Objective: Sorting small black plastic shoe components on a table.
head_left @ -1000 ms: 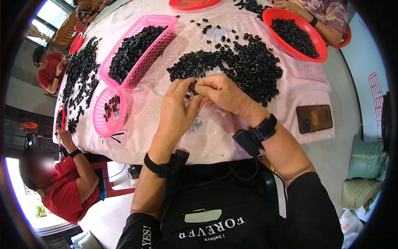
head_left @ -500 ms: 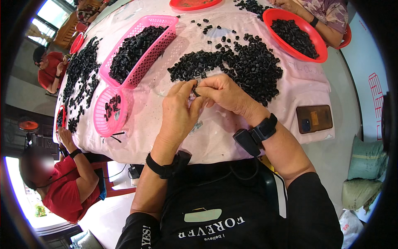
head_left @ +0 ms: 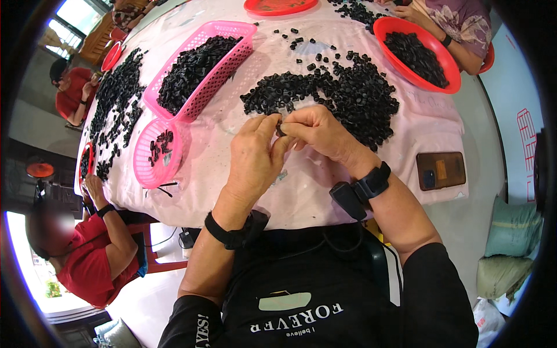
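Bare left hand (head_left: 254, 153) and bare right hand (head_left: 319, 132) pinch one small black piece (head_left: 281, 129), near loose heap of black pieces (head_left: 366, 104). Pink perforated rectangular plastic basket (head_left: 223, 72) upper left, holding more. Dark rectangular smartphone (head_left: 432, 175) right, on pale pink cloth (head_left: 301, 203).

Daylight glares through a window (head_left: 85, 16) at upper left — wooden furniture (head_left: 96, 44) near it; the floor (head_left: 154, 298) looks pale; a white panel (head_left: 508, 87) stands at right.
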`<state>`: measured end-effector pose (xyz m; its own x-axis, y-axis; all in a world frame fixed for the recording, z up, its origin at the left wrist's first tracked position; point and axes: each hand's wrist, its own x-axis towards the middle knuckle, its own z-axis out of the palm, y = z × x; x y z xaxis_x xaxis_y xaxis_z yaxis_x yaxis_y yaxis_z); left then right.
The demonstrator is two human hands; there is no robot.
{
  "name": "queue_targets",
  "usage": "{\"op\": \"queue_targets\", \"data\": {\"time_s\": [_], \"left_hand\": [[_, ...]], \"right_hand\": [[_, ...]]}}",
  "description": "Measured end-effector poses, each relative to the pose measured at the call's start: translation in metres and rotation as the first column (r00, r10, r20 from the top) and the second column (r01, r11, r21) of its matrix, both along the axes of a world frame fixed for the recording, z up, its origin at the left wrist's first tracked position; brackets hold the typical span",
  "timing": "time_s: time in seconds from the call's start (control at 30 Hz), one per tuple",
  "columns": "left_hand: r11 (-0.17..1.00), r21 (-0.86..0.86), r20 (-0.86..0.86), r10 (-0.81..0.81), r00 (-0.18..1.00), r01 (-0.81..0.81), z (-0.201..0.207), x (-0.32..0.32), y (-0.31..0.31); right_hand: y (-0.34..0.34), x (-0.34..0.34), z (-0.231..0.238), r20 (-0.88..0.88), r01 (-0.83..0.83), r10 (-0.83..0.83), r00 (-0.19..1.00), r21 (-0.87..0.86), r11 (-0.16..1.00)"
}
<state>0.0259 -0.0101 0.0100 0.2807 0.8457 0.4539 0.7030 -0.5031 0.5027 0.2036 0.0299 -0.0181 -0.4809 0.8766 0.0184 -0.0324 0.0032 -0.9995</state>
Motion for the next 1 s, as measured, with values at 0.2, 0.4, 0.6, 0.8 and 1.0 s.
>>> {"op": "queue_targets", "data": {"time_s": [0.2,0.4,0.6,0.8,1.0], "left_hand": [[0.999,-0.036,0.027,0.028,0.999,-0.027,-0.0038,-0.0001,-0.0030],[1.000,-0.025,0.035,0.012,0.999,-0.011,-0.0052,-0.0012,-0.0038],[0.999,-0.004,0.035,0.034,0.999,-0.034,0.0013,0.0025,-0.0048],[0.998,0.060,0.020,0.027,0.999,-0.028,0.0015,0.0044,-0.0044],[0.997,0.067,-0.016,0.034,0.999,-0.033,0.0045,0.0049,-0.0031]], "right_hand": [[-0.0007,0.0000,0.0027,-0.016,-0.020,0.019,1.000,-0.022,1.000],[-0.0007,0.0009,0.0027,-0.010,-0.023,0.022,1.000,-0.017,1.000],[-0.0010,0.0006,0.0048,-0.040,-0.041,0.040,0.998,-0.024,0.999],[0.0008,0.0009,0.0005,-0.094,-0.049,0.047,0.994,-0.013,0.999],[0.0009,0.0020,0.0011,-0.097,-0.026,0.024,0.995,-0.017,1.000]]}}
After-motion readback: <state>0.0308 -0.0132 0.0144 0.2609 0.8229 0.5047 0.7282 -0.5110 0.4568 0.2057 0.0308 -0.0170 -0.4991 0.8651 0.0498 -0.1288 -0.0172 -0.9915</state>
